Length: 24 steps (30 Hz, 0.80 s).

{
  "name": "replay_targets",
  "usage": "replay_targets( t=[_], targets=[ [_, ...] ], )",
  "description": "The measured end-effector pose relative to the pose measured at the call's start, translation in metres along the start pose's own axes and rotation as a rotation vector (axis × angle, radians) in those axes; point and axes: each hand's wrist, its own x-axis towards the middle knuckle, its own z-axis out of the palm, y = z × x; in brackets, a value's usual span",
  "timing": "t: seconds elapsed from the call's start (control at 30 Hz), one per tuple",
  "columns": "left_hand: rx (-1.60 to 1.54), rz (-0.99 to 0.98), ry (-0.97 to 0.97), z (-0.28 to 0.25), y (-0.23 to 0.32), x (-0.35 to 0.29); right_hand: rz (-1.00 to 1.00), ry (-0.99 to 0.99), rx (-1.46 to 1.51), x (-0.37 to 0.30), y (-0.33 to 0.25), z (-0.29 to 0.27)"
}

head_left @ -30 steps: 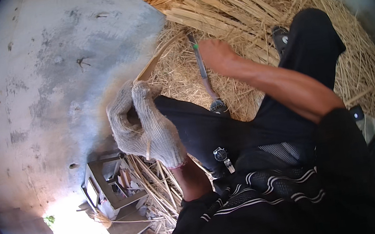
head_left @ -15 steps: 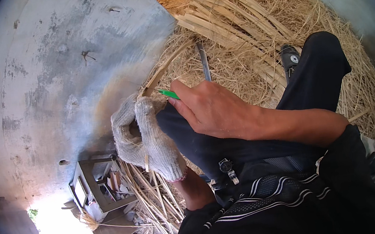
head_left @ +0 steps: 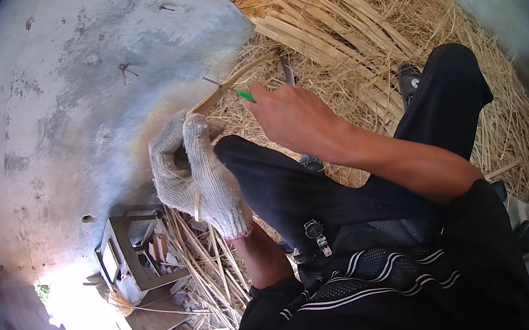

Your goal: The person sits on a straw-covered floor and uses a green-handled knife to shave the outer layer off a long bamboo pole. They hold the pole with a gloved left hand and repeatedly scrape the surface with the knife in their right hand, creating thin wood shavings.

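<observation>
My left hand (head_left: pixel 195 167), in a white knitted glove, is closed on a pale wooden strip (head_left: pixel 220 95) that looks like split bamboo. The strip slants away up and right from the glove over the shavings. In my bare right hand (head_left: pixel 291 115) a small green-handled tool (head_left: pixel 246 95) is pinched, close to the strip's right side. A thin dark piece (head_left: pixel 211 81) crosses the strip roughly in line with the green handle; whether it belongs to the tool I cannot tell. A sliver (head_left: pixel 197 207) clings to the glove near its cuff. Beyond the strip lies a flat metal bar (head_left: pixel 287 70).
Split strips (head_left: pixel 332 22) lie in a pile on fibrous shavings (head_left: pixel 446 21) at the far side. A stained wall (head_left: pixel 100 86) rises at left, above a wooden frame (head_left: pixel 140 261) and loose sticks (head_left: pixel 214 265). My bent knees flank the work; a wristwatch (head_left: pixel 314 229) rests at my waist.
Both hands have shifted slightly up, away from my body. The green-handled tool has moved farther along the strip from the glove, and a thin dark piece now shows across the strip.
</observation>
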Motion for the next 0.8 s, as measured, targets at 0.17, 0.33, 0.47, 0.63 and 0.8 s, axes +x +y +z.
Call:
replay_targets(
  t=[0.17, 0.33, 0.47, 0.63, 0.8],
  targets=[
    [0.096, 0.122, -0.090, 0.010, -0.001, -0.018, 0.473, -0.222, -0.285, 0.016, 0.159, 0.047],
    [0.057, -0.040, 0.016, -0.014, -0.001, 0.009, 0.190, -0.100, -0.211, 0.019, 0.086, 0.033],
    [-0.025, -0.060, 0.031, -0.026, 0.004, 0.006, 0.070, -0.049, 0.263, 0.007, -0.007, -0.015],
    [-0.005, 0.024, 0.033, -0.025, -0.018, 0.000, -0.154, -0.022, 0.379, -0.024, -0.056, -0.014],
    [0.029, -0.019, 0.005, -0.023, -0.007, -0.003, -0.108, -0.014, 0.378, -0.024, -0.054, -0.013]
  ],
)
